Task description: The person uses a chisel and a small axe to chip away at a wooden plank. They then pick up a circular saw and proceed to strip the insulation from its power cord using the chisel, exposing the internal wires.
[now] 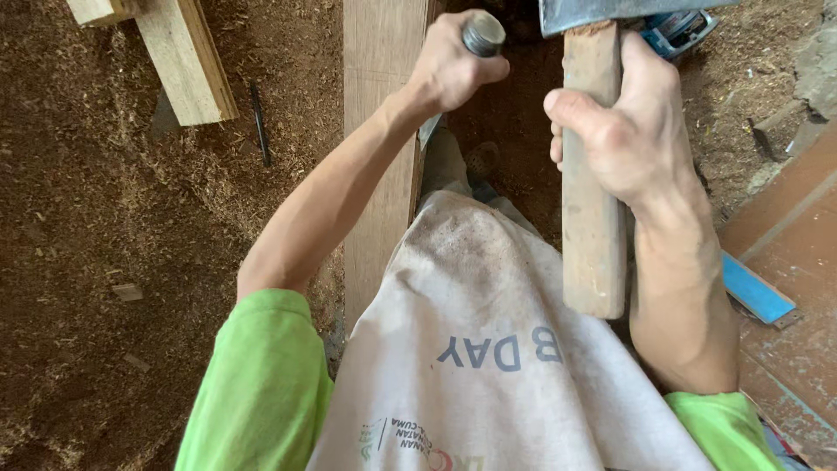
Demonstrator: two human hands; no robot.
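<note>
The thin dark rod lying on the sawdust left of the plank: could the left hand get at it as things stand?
Probably not right away. The left hand is closed around a grey metal chisel-like tool, across the upright wooden plank from the thin dark rod. Nothing covers the rod.

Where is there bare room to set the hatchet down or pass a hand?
The sawdust floor left of the upright plank lies open below the pale timber offcut and dark pencil-like rod. Crowded: the gap right of the plank, filled by the left hand gripping a chisel, right hand holding the hatchet.
</note>
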